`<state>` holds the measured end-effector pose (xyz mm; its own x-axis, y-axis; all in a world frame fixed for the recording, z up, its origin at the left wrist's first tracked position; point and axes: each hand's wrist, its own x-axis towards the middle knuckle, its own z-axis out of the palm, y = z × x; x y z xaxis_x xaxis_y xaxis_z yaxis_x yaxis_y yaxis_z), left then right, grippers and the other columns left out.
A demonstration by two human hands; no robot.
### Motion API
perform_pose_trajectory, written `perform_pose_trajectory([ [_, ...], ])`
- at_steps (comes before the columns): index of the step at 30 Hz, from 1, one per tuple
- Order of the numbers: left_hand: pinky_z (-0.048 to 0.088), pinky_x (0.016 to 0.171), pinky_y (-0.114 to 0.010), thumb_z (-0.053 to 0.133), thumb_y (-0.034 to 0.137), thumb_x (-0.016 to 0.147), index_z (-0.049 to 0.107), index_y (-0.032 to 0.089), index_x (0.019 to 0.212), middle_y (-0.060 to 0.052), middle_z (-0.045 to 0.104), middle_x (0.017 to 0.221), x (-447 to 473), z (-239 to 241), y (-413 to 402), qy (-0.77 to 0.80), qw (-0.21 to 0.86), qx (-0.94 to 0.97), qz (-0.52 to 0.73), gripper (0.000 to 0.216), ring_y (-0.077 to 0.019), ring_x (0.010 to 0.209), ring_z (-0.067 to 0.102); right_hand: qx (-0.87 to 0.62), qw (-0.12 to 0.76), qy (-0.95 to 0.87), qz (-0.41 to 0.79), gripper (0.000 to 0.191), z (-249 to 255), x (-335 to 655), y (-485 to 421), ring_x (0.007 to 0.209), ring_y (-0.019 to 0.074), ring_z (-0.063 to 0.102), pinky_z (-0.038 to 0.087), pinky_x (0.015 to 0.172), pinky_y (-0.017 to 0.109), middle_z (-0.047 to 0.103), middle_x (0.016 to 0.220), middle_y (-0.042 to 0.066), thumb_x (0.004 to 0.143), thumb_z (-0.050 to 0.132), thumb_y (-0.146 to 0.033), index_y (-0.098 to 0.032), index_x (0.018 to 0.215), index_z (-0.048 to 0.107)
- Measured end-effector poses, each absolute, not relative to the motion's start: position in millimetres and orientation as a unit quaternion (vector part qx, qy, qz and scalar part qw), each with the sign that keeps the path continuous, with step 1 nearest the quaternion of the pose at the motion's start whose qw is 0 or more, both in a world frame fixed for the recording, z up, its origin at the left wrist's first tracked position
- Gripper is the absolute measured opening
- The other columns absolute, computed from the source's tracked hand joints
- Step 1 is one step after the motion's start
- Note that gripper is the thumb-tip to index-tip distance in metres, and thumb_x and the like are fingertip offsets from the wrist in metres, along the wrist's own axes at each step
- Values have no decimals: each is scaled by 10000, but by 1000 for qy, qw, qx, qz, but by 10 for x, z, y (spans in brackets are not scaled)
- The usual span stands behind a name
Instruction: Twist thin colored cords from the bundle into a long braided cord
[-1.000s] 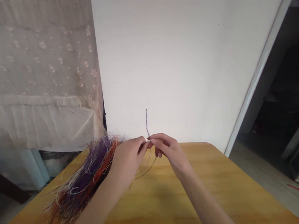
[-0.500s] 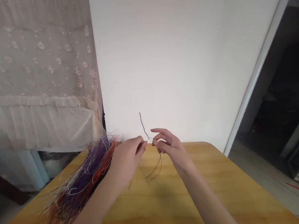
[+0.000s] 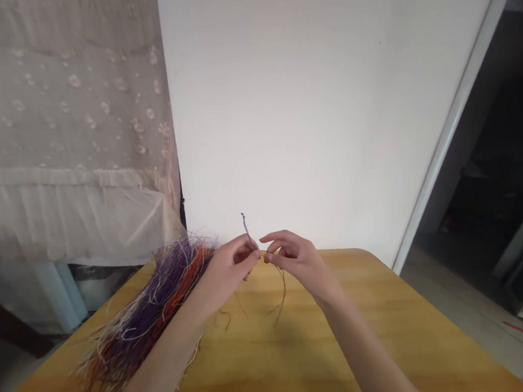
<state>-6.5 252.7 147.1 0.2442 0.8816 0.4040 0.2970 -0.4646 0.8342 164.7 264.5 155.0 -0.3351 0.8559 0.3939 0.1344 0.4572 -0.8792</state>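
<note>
A thin purple braided cord (image 3: 245, 225) sticks up from the pinched fingers of my left hand (image 3: 234, 261), which grips its lower part. Close by on the right, my right hand (image 3: 293, 257) pinches loose strands (image 3: 283, 282) between thumb and fingers, its index finger stretched toward the left hand. The strands hang below it in a dark, thin loop over the table. Other fine ends trail beneath the left hand. The exact crossing of the strands between the fingertips is too small to make out.
A large bundle of purple, orange and white fibres (image 3: 160, 288) lies on the left of the wooden table (image 3: 266, 365), partly behind my left forearm. A white wall (image 3: 282, 110) rises behind. A flowered curtain (image 3: 69, 114) hangs at left, and a dark doorway (image 3: 501, 141) opens at right.
The braided cord has come lower, and less of it shows above the left hand. Both hands have dropped slightly, with the left fingers now closed higher on the cord.
</note>
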Motion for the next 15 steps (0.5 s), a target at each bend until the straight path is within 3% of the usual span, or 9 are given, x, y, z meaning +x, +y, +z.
perform_pose_trajectory([
  [3,372,504,-230,488,284,853,478,207,754,72,413,554,-65,1458,2539,413,325,712,466,126,-107,510,424,-380,477,-714,344,94,1536,1639,2651,551,108,395,326,519,251,587,696,-5,762,627,-274,-191,785,664],
  [6,351,474,-218,508,259,824,475,208,719,72,409,548,-65,1440,2558,427,311,702,478,122,-106,500,411,-418,493,-705,290,91,1528,1623,2625,563,121,394,323,531,255,545,642,-17,771,613,-262,-197,714,643],
  [11,298,453,-203,565,215,755,499,197,663,63,417,536,-91,1364,2653,460,260,664,529,114,-110,508,388,-456,516,-698,197,86,1552,1545,2492,563,127,377,308,548,259,499,646,-39,819,550,-235,-247,861,625],
  [15,336,448,-215,568,280,759,498,191,652,47,499,510,-153,1303,2771,449,284,631,565,156,-114,466,437,-435,470,-746,186,143,1551,1450,2396,560,121,418,327,551,243,503,648,-48,843,509,-196,-257,943,590],
])
